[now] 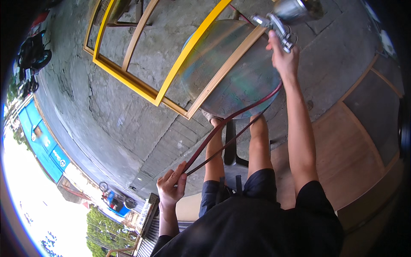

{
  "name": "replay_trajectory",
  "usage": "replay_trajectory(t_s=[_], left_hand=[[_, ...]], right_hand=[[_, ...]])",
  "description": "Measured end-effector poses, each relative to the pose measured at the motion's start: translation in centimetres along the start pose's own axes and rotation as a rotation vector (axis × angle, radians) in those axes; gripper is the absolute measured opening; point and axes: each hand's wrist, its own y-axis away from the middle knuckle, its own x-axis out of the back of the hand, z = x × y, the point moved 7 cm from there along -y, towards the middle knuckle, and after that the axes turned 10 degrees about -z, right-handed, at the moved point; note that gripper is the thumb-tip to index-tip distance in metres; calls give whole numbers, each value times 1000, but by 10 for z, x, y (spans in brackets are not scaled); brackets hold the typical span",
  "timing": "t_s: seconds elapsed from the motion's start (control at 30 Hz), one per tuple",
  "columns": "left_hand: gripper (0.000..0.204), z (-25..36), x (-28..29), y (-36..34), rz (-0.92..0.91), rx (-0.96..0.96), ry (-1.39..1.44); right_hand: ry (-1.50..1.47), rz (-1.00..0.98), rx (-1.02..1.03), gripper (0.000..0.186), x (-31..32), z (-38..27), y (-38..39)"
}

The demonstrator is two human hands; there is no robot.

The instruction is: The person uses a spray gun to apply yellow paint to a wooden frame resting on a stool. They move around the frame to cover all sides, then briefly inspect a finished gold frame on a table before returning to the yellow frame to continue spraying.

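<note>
My right hand is wrapped round the handle of a metal spray gun at the upper right. A silvery paint cup sits on the gun. From the gun a dark red hose runs down to the left, where my left hand grips it, fingers closed, beside my knees. Just left of the gun lies a wooden frame; its front face is yellow, while its rear bars are bare wood. Whether the trigger is pulled I cannot make out.
A round, paint-stained translucent disc is under the frame on the cracked concrete floor. Wooden panels stand at the right. Parked motorcycles and a blue banner are off to the left.
</note>
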Motion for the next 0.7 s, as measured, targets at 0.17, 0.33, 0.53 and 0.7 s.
replay_trajectory(t_s=[0.17,0.33,0.53,0.7], left_hand=[[30,-42,16,44,52,49,-18],[29,-74,24,82,71,71,-50],[29,-110,27,118,121,99,-27],[28,-136,33,144,161,142,-32]], right_hand=[[-121,-143,86,34,-56,-7,81],[-134,-241,175,31,-100,-12,143],[-140,-358,156,30,-153,-10,206],[-193,-452,161,27,-195,-19,249]])
